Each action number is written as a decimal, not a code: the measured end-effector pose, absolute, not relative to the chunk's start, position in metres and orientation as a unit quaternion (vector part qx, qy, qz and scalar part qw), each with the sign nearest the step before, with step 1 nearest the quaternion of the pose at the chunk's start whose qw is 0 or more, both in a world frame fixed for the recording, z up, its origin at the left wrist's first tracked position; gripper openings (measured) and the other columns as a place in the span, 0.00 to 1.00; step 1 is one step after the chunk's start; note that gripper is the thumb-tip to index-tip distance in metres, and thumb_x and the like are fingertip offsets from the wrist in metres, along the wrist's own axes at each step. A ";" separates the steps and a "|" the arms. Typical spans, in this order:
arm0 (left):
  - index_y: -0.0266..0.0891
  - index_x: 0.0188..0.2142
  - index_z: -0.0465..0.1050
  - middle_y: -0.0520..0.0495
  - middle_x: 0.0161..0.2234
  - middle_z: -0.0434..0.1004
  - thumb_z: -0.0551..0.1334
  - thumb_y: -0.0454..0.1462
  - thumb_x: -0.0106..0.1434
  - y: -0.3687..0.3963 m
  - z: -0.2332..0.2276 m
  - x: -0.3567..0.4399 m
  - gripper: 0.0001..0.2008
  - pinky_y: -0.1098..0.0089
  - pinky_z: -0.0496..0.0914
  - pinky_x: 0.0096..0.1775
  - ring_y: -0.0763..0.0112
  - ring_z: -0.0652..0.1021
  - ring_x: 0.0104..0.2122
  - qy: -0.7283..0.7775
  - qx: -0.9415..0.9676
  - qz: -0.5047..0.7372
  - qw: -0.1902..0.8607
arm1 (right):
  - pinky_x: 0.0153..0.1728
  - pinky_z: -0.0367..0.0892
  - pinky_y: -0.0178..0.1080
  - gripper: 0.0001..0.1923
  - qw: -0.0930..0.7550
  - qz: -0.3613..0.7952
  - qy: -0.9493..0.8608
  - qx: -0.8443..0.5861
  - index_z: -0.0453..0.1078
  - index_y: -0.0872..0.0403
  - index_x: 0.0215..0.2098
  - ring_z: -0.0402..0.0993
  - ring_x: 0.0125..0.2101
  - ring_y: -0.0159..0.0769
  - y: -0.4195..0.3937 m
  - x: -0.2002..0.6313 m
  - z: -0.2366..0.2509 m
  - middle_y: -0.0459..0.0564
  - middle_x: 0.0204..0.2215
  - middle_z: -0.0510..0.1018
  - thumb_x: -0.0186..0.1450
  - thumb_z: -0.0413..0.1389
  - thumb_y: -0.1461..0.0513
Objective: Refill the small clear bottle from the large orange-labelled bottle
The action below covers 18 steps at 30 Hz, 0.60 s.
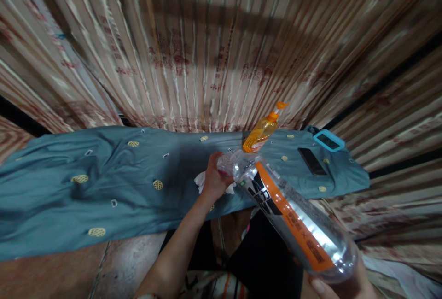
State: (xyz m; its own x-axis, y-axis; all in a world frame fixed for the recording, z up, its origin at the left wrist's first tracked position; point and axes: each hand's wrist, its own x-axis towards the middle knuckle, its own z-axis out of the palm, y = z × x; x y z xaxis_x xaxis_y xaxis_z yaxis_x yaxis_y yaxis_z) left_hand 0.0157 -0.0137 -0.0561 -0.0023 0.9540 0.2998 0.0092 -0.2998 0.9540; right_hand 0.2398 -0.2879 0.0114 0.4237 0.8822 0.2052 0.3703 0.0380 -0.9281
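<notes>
My right hand (340,285) grips the base of a large clear plastic bottle (293,218) with an orange and black label, tilted so its neck points away from me. My left hand (214,179) is closed around a crumpled white cloth or tissue (200,181) and sits at the bottle's mouth, touching it. Both are just above the near edge of a surface covered by a blue-green patterned cloth (103,184).
An orange pump dispenser bottle (263,132) stands on the cloth behind the clear bottle. A black phone (311,161) and a turquoise-framed device (328,141) lie to the right. Striped curtains (214,45) hang behind. Reddish floor shows at the lower left.
</notes>
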 end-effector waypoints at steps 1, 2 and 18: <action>0.46 0.58 0.68 0.43 0.55 0.78 0.82 0.38 0.44 -0.014 -0.056 0.016 0.43 0.45 0.75 0.61 0.49 0.82 0.54 0.422 0.570 0.570 0.415 | 0.52 0.84 0.50 0.48 0.535 0.238 -0.480 -0.653 0.60 0.46 0.75 0.80 0.60 0.58 -0.288 0.240 0.012 0.56 0.65 0.77 0.61 0.73 0.56; 0.46 0.58 0.68 0.42 0.55 0.78 0.82 0.39 0.44 -0.014 -0.056 0.015 0.43 0.46 0.75 0.60 0.49 0.82 0.53 0.423 0.569 0.569 0.417 | 0.52 0.83 0.51 0.48 0.533 0.238 -0.480 -0.655 0.60 0.46 0.74 0.79 0.60 0.58 -0.288 0.240 0.012 0.56 0.65 0.77 0.61 0.74 0.55; 0.44 0.58 0.68 0.42 0.54 0.78 0.81 0.39 0.45 -0.014 -0.052 0.015 0.42 0.46 0.76 0.59 0.51 0.82 0.51 0.432 0.578 0.564 0.402 | 0.55 0.80 0.51 0.47 0.556 0.234 -0.443 -0.664 0.59 0.46 0.74 0.77 0.62 0.59 -0.282 0.215 0.025 0.56 0.65 0.76 0.62 0.71 0.48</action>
